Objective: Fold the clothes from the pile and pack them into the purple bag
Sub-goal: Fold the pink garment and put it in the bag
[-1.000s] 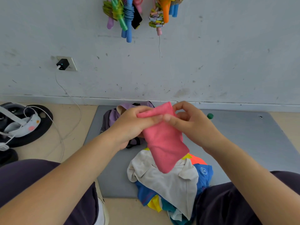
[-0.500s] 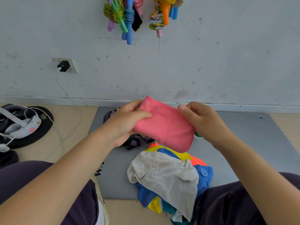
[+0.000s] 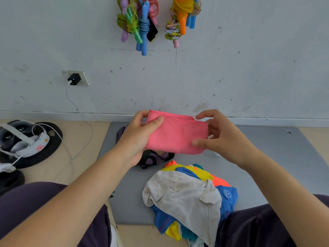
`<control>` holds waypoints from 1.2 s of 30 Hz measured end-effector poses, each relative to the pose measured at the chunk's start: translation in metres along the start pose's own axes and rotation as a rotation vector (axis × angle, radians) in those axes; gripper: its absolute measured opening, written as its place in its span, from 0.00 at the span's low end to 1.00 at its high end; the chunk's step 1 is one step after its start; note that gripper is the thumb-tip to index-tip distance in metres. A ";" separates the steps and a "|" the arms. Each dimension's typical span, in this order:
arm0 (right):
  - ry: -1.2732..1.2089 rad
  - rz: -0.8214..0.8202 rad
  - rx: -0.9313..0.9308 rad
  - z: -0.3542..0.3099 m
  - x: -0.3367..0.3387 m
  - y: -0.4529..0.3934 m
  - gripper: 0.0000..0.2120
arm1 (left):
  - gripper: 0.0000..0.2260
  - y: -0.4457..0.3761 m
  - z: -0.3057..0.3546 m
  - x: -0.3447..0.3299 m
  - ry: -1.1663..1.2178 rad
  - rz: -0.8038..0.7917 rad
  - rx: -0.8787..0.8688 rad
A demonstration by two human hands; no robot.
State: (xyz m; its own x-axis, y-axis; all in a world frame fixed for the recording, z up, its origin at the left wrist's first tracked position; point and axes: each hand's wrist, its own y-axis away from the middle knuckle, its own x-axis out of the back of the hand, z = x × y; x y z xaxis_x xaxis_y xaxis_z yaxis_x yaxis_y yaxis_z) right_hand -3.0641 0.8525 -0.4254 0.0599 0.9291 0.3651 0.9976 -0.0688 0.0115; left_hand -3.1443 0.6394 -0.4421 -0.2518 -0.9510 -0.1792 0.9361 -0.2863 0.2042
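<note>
Pink mesh-knit cloth, already folded into a compact rectangle, sits in the air between your two hands, above the far end of the grey mat [image 3: 267,166]. Your left hand [image 3: 140,139] grips the left end of the pink garment [image 3: 176,136], thumb pressed on top and fingers curled underneath. Your right hand [image 3: 222,139] pinches the right end, thumb on the lower corner and fingertips hooked at the upper edge.

The purple bag [image 3: 156,157] lies directly below and behind the garment, mostly hidden by it and by your left wrist, so you cannot see its opening from here. The pile [image 3: 188,198] of unfolded clothes rests on the mat near your knees, a cream shirt on top.

The likely trouble: the fabric looks thin and slippery, and your right hand holds only the edges. If you let go with one hand to open the bag, the layers may fall apart and you will have to fold again. Pushing the bundle in blind could also bunch it against the bag's straps.

Compared with a second ago, the garment no longer hangs long from your hands; it has been doubled up and turned sideways into a short, wide packet, and your hands have spread to its ends.
</note>
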 end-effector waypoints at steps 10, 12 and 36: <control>0.273 0.212 -0.115 0.007 0.000 -0.005 0.13 | 0.09 0.009 0.003 0.000 -0.323 -0.063 -0.157; 0.224 0.066 0.013 0.000 -0.002 0.000 0.24 | 0.12 0.012 0.007 0.001 -0.410 -0.264 -0.169; -0.242 0.216 0.017 -0.056 -0.024 -0.008 0.06 | 0.11 0.010 0.037 -0.008 -0.160 -0.089 -0.081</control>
State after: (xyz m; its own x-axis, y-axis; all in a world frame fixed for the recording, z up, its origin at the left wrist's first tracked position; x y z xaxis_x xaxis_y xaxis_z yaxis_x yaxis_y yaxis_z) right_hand -3.0758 0.8107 -0.3823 0.2753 0.9531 0.1258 0.9611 -0.2698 -0.0590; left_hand -3.1415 0.6400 -0.4031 -0.3646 -0.9304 -0.0367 0.9234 -0.3664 0.1147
